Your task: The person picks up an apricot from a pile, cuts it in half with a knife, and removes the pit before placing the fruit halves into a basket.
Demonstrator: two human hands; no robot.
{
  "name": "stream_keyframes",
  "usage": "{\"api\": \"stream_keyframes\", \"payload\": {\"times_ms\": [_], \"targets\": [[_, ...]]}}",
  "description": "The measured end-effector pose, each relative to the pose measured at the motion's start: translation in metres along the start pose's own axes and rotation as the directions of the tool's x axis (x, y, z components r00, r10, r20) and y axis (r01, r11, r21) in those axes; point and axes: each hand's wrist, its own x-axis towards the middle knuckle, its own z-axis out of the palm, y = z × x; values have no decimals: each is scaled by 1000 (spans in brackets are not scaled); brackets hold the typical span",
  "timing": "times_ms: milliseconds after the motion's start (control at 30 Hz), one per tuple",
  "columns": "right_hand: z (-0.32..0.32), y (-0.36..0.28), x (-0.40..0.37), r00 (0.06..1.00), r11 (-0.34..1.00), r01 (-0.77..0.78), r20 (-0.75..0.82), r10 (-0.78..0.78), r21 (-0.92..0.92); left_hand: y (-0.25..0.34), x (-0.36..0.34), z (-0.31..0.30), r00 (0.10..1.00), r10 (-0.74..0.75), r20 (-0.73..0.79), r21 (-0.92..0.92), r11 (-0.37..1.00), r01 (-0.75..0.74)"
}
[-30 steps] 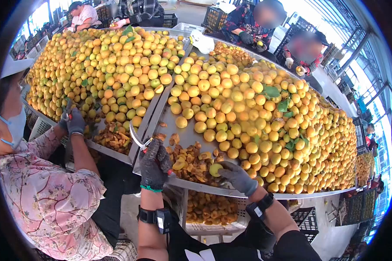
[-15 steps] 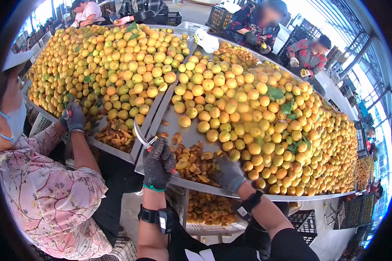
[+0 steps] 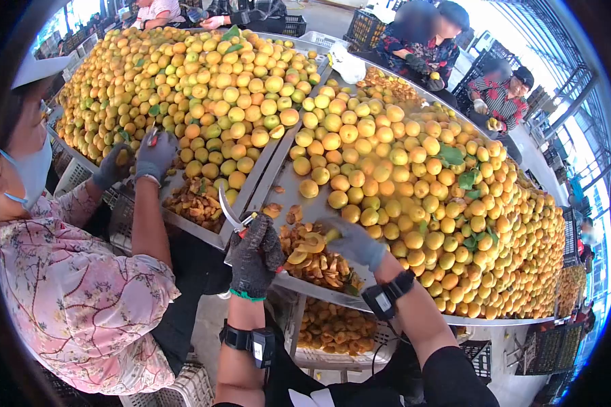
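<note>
My left hand (image 3: 256, 254), in a dark knit glove with a green cuff, is closed round the red handle of a curved knife (image 3: 228, 211). The blade points up and away over the metal table's edge. My right hand (image 3: 354, 243), in a grey glove and slightly blurred, is above the cut fruit. A yellow-green apricot (image 3: 331, 235) shows at its fingertips, partly covered by them. Below and between both hands lies a heap of cut apricot pieces (image 3: 312, 261). Whole apricots (image 3: 387, 176) are piled beyond on the metal table (image 3: 288, 200).
On the left, a co-worker in a floral shirt (image 3: 81, 292) works with gloved hands at the adjoining table. More people sit along the far side. A crate of cut fruit (image 3: 336, 329) is under the table. A white bag (image 3: 347, 64) lies on the far rim.
My right hand has lifted from the edge of the pile and moved left and up, with an apricot at its fingers. My left hand still grips the knife. The whole view has shifted slightly.
</note>
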Motion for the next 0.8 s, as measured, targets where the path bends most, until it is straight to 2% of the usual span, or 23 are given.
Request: {"api": "stream_keyframes", "payload": {"times_ms": [33, 100, 133, 167, 233, 267, 300, 367, 400, 467, 500, 567, 600, 633, 700, 733, 767, 800], "targets": [[2, 2, 14, 1000, 1000, 3, 5, -3, 1, 2, 0, 2, 1000, 0, 15, 3, 1000, 0], [11, 11, 42, 982, 934, -74, -189, 7, -350, 3, -1, 8, 999, 2, -35, 21, 1000, -1], [9, -20, 50, 962, 914, -268, -131, 239, -305, 3, -1, 9, 999, 28, -22, 56, 998, -27], [15, -25, 60, 964, 915, -264, -126, 235, -306, 3, 0, 9, 998, 54, -10, 91, 994, -53], [26, -26, 76, 994, 770, -44, 52, 99, -636, 2, 2, 6, 999, 50, -11, 71, 996, -49], [30, -13, 89, 988, 778, 56, 146, 47, -626, 2, 2, 5, 1000, 29, 1, 46, 999, -29], [26, -15, 91, 988, 780, 56, 149, 48, -623, 1, 2, 5, 1000, 7, 13, 20, 1000, -7], [13, -29, 91, 999, 957, 31, 26, -25, -287, 0, 2, 4, 1000, 1, 9, 15, 1000, -1], [10, -36, 94, 999, 957, 33, 27, -26, -287, 1, 2, 5, 1000, -7, 10, 14, 1000, 7], [5, -51, 99, 964, 897, -261, -55, 259, -357, -1, 3, 6, 1000, -10, 19, 27, 1000, 10], [8, -49, 100, 964, 896, -263, -66, 257, -358, -2, 4, 7, 1000, -14, 27, 37, 999, 13], [21, -37, 98, 996, 844, -54, 26, 80, -533, -2, 4, 10, 1000, -6, 9, 34, 999, 6], [24, -35, 87, 997, 880, 69, 16, -70, -469, -2, 3, 11, 1000, -5, -25, 31, 999, 5], [25, -34, 76, 998, 881, 66, 12, -68, -469, -1, 3, 12, 1000, -7, -22, 32, 999, 8], [23, -33, 46, 987, 990, 136, -75, -139, -46, 0, -1, 14, 996, -3, -84, 128, 992, 14], [20, -34, 22, 975, 955, 177, -172, -138, 240, -1, 0, 13, 997, -16, -76, 128, 991, 26], [12, -34, -2, 974, 957, 168, -188, -125, 238, -3, 1, 11, 998, -19, -55, 84, 996, 24], [4, -32, -27, 981, 757, 9, -153, 120, 653, -4, 1, 11, 999, -25, -32, 40, 999, 26]]}}
